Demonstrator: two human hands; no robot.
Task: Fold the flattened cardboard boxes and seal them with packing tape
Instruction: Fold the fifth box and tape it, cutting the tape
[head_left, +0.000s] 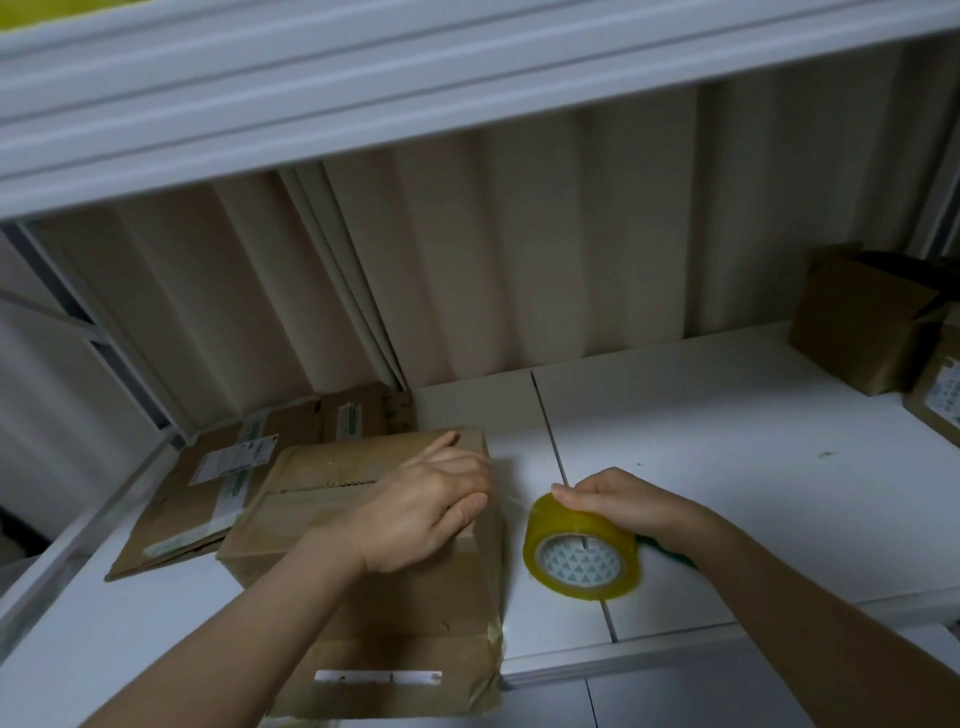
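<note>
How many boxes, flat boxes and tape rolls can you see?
Folded boxes: 3, one under the left hand, box, and two far right.
Flat boxes: 2.
Tape rolls: 1, in the right hand.
Total: 6

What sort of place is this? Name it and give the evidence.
Likely a packing or storeroom bench under shelving: a folded cardboard box, flattened labelled boxes stacked at left, a roll of packing tape in the right hand, more boxes at right.
</note>
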